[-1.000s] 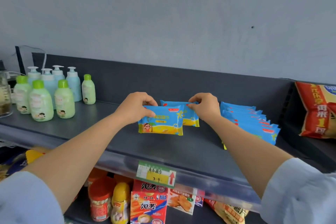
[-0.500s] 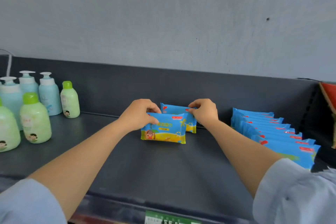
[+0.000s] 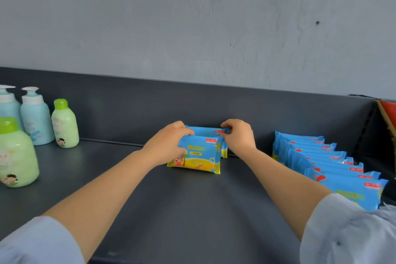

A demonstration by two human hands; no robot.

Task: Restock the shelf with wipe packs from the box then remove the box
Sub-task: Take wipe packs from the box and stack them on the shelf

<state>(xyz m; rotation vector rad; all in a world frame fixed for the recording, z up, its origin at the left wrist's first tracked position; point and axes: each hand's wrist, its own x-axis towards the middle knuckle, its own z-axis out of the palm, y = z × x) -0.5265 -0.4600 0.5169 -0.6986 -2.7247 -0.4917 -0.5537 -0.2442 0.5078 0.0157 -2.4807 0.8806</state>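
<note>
Two packs stand on edge on the shelf (image 3: 171, 210). The rear wipe pack (image 3: 205, 130) is against the back panel (image 3: 150, 109), and the front wipe pack (image 3: 197, 156) touches it on the side away from the panel. The left hand (image 3: 169, 146) curls its fingers round the front pack's end. The right hand (image 3: 237, 137) seems to pinch the rear pack's top corner. I'd guess they're squaring the packs up to match the row of wipe packs (image 3: 321, 161) along the panel. The box is out of sight.

Both bare forearms reach forward and draw together toward the far middle. The left hand (image 3: 169, 146) curls round the left end of the near pack (image 3: 199, 156), thumb in front; the right hand (image 3: 237, 137) pinches the far pack (image 3: 205, 130) at its right top corner
</note>
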